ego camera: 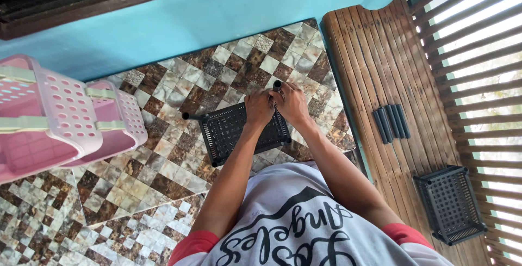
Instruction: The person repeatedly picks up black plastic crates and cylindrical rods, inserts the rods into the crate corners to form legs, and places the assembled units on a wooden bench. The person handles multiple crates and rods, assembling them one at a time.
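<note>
- Hands first: my left hand (258,108) and my right hand (292,103) sit side by side at the far edge of a black perforated tray (239,133), fingers curled down onto its rim.
- My right fingers close around a short black tube (278,86) standing at the tray's far corner; my left hand presses on the rim just beside it, though I cannot tell whether it truly grips.
- Judging by this, I am seating a post into a corner socket; another black post (187,116) already juts from the tray's left corner.
- Next, I judge, the tube must stay straight in its socket while the tray is kept from sliding on the smooth top.
- The tray lies flat on a table (163,152) inlaid with glossy diamond tiles, brown and pearly, mottled like shell.
- Four more black tubes (390,123) lie bundled on the slatted bamboo bench (370,54) to my right, well apart from the tray.
- A second black mesh tray (450,205) rests further along that bench.
- Two pink plastic baskets (65,119), holed and nested, sit at my left.
</note>
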